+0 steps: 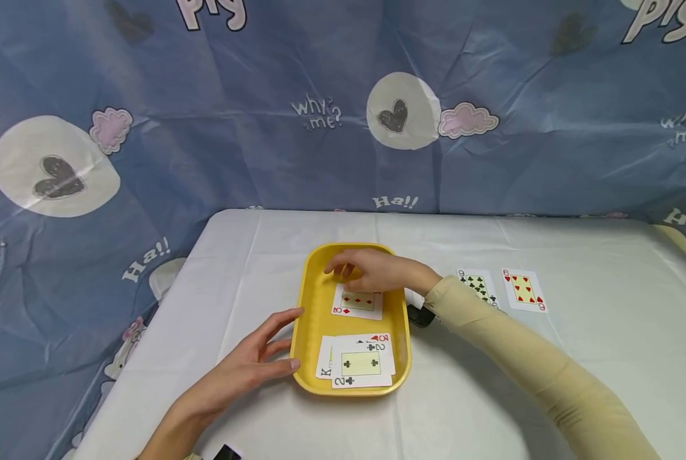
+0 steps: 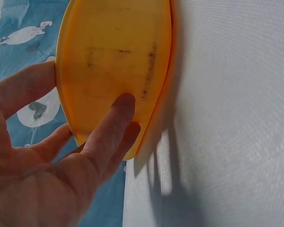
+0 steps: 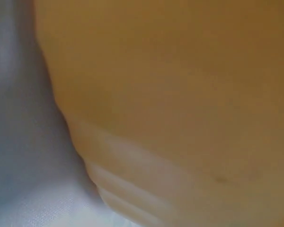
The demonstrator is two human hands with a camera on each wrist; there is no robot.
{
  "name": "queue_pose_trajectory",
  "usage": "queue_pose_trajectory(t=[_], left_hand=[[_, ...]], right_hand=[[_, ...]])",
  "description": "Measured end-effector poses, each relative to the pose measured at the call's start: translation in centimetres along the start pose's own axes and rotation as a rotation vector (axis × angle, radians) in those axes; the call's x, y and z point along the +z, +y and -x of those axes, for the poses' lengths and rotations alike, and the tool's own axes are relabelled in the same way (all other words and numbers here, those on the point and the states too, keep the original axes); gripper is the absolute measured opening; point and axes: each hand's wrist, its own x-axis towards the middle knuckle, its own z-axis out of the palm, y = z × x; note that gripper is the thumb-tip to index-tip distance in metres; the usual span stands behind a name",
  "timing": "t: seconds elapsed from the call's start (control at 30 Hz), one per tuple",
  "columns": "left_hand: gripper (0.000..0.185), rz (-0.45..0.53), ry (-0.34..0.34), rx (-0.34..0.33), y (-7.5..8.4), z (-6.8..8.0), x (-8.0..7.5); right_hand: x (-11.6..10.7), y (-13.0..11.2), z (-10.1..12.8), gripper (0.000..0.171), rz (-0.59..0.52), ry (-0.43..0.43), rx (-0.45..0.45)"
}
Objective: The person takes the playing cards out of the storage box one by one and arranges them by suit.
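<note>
Cards are going into the yellow tray (image 1: 305,300), by the look of it, and I judge the job a bit over halfway. Three lie in a loose pile at the near end: the two of clubs (image 1: 361,365) on top, a red two (image 1: 379,339) peeking out behind it and a king (image 1: 324,361) sticking out at the left. The three of diamonds (image 1: 357,302) sits face up in the far half, and my right hand (image 1: 372,269) hovers right over its far edge with fingers curled downward; I cannot tell whether they pinch the card or have let it go, since the right wrist view shows only a blur of yellow.

My left hand (image 1: 251,367) steadies the tray from the left side, fingers straight, tips (image 2: 120,106) pressed flat to its outer wall, nothing clasped.

Outside the tray, the nine of clubs (image 1: 477,287) and the six of hearts (image 1: 524,290) lie face up side by side on the counter (image 1: 579,358), well off to the right. Another white card edge (image 1: 414,298) shows just beyond my right wrist, mostly hidden. Those look like what is left to bring over.
</note>
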Motion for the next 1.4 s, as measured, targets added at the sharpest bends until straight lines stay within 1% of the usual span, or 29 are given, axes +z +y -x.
queue_pose_trajectory(t=[0.2, 0.43, 0.6, 0.7, 0.87, 1.03, 1.23, 1.4], left_hand=[[0.072, 0.005, -0.004, 0.011, 0.0, 0.0, -0.1], [0.072, -0.006, 0.003, 0.023, 0.0, 0.0, -0.1], [0.072, -0.008, 0.004, 0.017, 0.0, 0.1, -0.1], [0.072, -0.012, 0.003, 0.020, 0.0, 0.1, -0.1], [0.072, -0.013, -0.008, 0.034, 0.0, 0.1, -0.2], [0.071, -0.008, -0.011, 0.027, -0.1, 0.1, -0.1], [0.072, -0.005, -0.006, 0.013, 0.0, 0.1, -0.1], [0.072, -0.009, -0.008, 0.014, 0.0, 0.1, -0.1]], right_hand=[[-0.1, -0.1, 0.1, 0.047, 0.004, -0.028, 0.039], [-0.4, 0.1, -0.1, 0.059, 0.040, -0.148, 0.090], [-0.3, -0.1, -0.4, 0.059, 0.045, -0.216, 0.112], [0.0, -0.1, -0.5, 0.058, 0.052, -0.242, 0.094], [0.3, 0.0, -0.5, 0.051, 0.095, -0.235, 0.041], [0.7, 0.1, -0.4, 0.046, 0.132, -0.216, 0.008], [1.0, -0.1, -0.3, 0.039, 0.113, -0.177, -0.013], [1.0, 0.0, -0.2, 0.032, 0.083, -0.118, -0.027]])
